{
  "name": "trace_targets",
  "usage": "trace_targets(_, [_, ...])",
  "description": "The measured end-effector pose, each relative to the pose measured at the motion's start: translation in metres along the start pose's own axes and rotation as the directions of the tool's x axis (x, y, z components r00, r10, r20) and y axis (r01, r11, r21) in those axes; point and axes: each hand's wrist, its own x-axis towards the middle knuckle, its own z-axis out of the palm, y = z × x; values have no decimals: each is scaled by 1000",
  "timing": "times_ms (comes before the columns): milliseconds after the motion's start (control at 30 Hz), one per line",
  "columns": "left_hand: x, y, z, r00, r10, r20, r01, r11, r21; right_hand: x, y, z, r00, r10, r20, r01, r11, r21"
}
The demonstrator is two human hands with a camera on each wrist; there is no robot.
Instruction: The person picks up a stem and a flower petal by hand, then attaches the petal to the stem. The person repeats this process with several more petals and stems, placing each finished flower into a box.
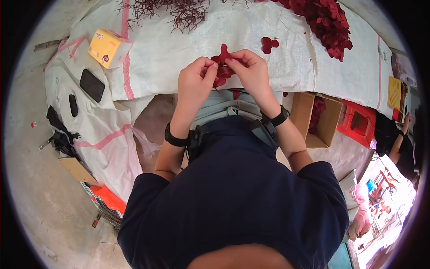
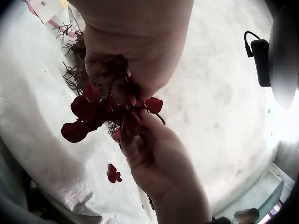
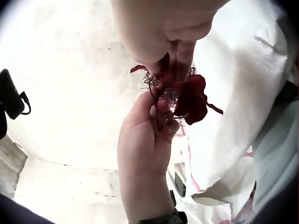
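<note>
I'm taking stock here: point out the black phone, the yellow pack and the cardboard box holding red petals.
Black phone [image 1: 92, 85]: head view, middle of its dark screen.
Yellow pack [image 1: 104, 45]: head view, its yellow printed face.
Cardboard box [image 1: 302, 111]: head view, inner face of a side wall.

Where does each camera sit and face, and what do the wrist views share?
Head: on the head, facing forward and down at the white sheet; left hand, right hand, forearms and dark shirt show.
Left: on the left wrist, facing the red petals; left hand above, right below.
Right: on the right wrist, facing the petals; right hand above, left below.
Shared: both hands pinching the petals.
</note>
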Motion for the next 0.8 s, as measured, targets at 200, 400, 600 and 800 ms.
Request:
trace_targets(200, [-4,3,3,998,64,-26,-61,993,106,-7,-9,5,1000,4,-2,-4,1000,-2])
trace_targets(400, [-7,8,7,990,128,-62,-119,984,134,-8,-7,8,1000,-8,-5,8,1000,25])
trace_targets(600, [-7,6,7,992,112,-66,-102,985,139,-9,-5,9,1000,-25,18,24,998,63])
trace_targets(800, [-4,1,5,987,154,-53,-143,974,174,-11,-6,10,999,-43,27,42,998,43])
